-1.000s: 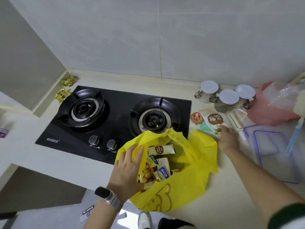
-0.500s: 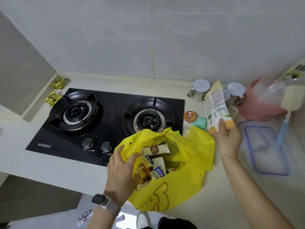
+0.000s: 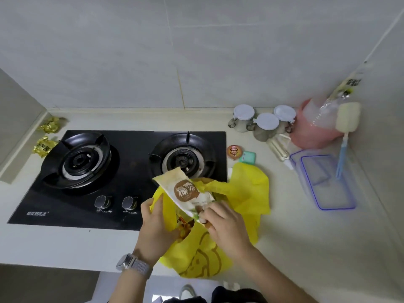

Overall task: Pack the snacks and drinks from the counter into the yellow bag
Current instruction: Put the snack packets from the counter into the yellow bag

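We hold the yellow bag [image 3: 247,191] at the counter's [image 3: 306,248] front edge, at six o'clock from the right burner [image 3: 182,159], so its mouth sits close to us and gapes upward. Our left hand [image 3: 156,228] has its fingers curled over the bag's left rim, pinching the fabric to keep the opening spread; that seems the reason for the grip. Our right hand [image 3: 227,226] clasps the lower end of a cream pouch [image 3: 184,191], thumb and fingers closed tight on it, the pouch tilted toward eleven o'clock above the opening, likely to slide in lengthwise. The pouch is flat and soft, with a brown round label. Inside the bag we glimpse orange wrappers. At twelve o'clock from the bag, a round orange snack [image 3: 234,151] and a small green packet [image 3: 247,157] lie just beside each other, unpacked.
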`<action>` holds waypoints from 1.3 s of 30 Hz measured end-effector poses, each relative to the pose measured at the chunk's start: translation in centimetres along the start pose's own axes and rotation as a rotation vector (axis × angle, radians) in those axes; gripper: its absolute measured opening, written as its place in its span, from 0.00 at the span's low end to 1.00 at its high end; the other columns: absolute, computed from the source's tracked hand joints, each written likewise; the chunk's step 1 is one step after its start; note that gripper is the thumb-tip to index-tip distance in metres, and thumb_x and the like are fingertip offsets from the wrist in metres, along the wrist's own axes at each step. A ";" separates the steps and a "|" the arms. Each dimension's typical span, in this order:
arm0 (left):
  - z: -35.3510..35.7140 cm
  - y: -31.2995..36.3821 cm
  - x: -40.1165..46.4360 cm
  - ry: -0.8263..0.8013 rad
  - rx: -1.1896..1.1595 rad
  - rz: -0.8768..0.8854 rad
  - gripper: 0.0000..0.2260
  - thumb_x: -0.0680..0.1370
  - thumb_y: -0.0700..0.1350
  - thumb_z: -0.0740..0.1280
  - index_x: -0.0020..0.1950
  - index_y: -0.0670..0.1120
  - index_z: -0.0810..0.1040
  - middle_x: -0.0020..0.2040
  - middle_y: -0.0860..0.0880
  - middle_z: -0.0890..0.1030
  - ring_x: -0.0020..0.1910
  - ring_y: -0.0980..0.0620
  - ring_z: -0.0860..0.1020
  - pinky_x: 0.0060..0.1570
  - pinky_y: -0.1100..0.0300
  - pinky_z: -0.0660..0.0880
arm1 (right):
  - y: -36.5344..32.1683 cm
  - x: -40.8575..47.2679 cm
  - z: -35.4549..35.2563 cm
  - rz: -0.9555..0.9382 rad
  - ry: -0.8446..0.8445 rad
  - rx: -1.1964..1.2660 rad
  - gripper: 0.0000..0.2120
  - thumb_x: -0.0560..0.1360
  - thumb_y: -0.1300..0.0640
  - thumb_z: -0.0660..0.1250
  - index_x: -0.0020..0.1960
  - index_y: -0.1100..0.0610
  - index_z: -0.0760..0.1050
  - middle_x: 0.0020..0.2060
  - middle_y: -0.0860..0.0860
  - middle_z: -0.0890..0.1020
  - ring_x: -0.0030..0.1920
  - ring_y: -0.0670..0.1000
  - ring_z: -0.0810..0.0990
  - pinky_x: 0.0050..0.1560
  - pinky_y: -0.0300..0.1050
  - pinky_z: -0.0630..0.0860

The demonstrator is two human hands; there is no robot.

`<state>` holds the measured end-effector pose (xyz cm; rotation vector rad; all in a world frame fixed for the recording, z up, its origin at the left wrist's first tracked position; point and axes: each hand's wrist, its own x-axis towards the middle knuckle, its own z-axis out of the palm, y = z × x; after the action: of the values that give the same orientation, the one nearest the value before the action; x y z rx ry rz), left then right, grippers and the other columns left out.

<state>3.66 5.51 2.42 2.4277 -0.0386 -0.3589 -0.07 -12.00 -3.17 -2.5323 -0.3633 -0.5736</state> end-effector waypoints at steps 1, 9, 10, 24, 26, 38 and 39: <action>0.0 -0.1 0.0 -0.013 -0.018 -0.001 0.36 0.64 0.34 0.73 0.68 0.44 0.62 0.59 0.49 0.58 0.47 0.49 0.68 0.39 0.64 0.68 | 0.1 -0.3 0.3 -0.028 -0.044 -0.037 0.18 0.59 0.67 0.72 0.40 0.50 0.70 0.39 0.43 0.74 0.41 0.46 0.74 0.25 0.37 0.69; -0.4 -1.4 0.0 0.011 -0.111 -0.092 0.33 0.67 0.32 0.70 0.68 0.43 0.61 0.58 0.50 0.57 0.64 0.44 0.63 0.48 0.61 0.68 | 4.4 -4.0 1.9 0.224 -0.194 0.172 0.19 0.60 0.73 0.67 0.38 0.52 0.67 0.39 0.42 0.68 0.41 0.44 0.67 0.38 0.42 0.71; -0.5 -1.6 0.0 0.035 -0.098 -0.097 0.32 0.67 0.32 0.69 0.69 0.42 0.60 0.59 0.48 0.58 0.61 0.43 0.66 0.46 0.61 0.67 | 5.0 -4.3 1.7 0.236 -0.218 0.217 0.19 0.61 0.74 0.68 0.38 0.52 0.67 0.38 0.42 0.67 0.41 0.43 0.66 0.39 0.37 0.69; -0.6 -2.0 -0.2 -0.160 0.075 -0.109 0.48 0.67 0.36 0.71 0.75 0.48 0.40 0.67 0.40 0.55 0.38 0.47 0.70 0.37 0.61 0.68 | 6.9 -3.9 -1.3 0.426 -0.614 -0.052 0.26 0.73 0.63 0.61 0.63 0.37 0.66 0.57 0.45 0.80 0.59 0.55 0.75 0.61 0.53 0.66; -0.5 -1.9 -0.3 -0.266 0.132 -0.105 0.48 0.67 0.39 0.71 0.75 0.49 0.39 0.70 0.40 0.51 0.43 0.43 0.72 0.35 0.63 0.69 | 5.1 -3.3 -1.0 0.512 -0.647 -0.090 0.25 0.79 0.52 0.58 0.70 0.32 0.56 0.60 0.44 0.79 0.63 0.54 0.73 0.66 0.60 0.59; -2.2 -1.5 -0.4 -0.258 0.110 -0.017 0.40 0.71 0.43 0.68 0.75 0.50 0.46 0.68 0.43 0.59 0.34 0.52 0.72 0.27 0.68 0.65 | 4.6 -0.2 -2.9 0.728 -0.603 0.425 0.38 0.73 0.45 0.69 0.75 0.43 0.52 0.74 0.42 0.59 0.73 0.46 0.61 0.67 0.40 0.63; -2.3 -1.5 -0.3 -0.210 0.082 -0.018 0.38 0.72 0.42 0.67 0.75 0.50 0.48 0.64 0.44 0.62 0.33 0.55 0.70 0.28 0.67 0.65 | 5.0 0.3 -3.3 0.809 -0.461 0.439 0.36 0.75 0.48 0.67 0.76 0.46 0.51 0.74 0.46 0.60 0.72 0.49 0.64 0.66 0.42 0.65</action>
<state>3.85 8.15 3.22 2.4627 -0.1255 -0.6312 0.86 -17.88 -2.56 -2.0980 0.3508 0.3659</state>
